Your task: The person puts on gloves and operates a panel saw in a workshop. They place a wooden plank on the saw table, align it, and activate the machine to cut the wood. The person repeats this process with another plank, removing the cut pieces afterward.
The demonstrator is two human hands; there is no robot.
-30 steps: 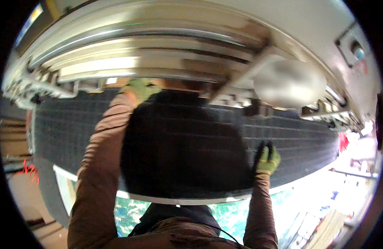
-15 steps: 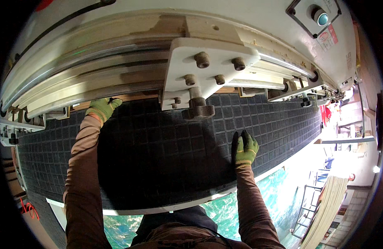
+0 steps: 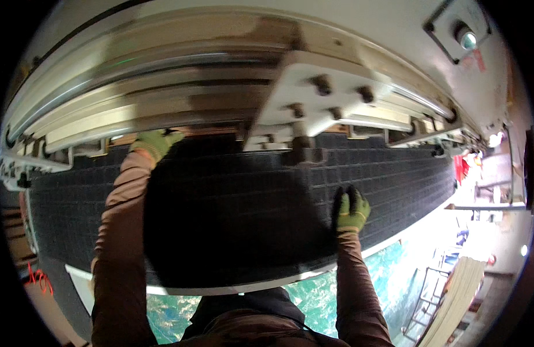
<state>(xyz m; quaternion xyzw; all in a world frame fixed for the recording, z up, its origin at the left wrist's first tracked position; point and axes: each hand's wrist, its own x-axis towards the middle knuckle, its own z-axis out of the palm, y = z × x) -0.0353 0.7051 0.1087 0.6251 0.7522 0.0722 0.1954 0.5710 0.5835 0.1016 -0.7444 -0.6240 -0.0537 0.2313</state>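
Head view: a narrow brown strip (image 3: 212, 131) runs left-right along the far side of the black gridded table (image 3: 394, 173), by the green-gloved left hand (image 3: 154, 146), grip hidden; the farther green-gloved right hand (image 3: 352, 213), fingers extended, looks empty.

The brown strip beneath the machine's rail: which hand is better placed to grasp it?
Probably the left hand: it is right at the brown strip. The right hand is farther back, over the black gridded surface.

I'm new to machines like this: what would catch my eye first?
Probably the black gridded surface across the middle, with the green-gloved left hand at its far edge and the right hand over its right half. A white bracket with dark bolts juts out above.
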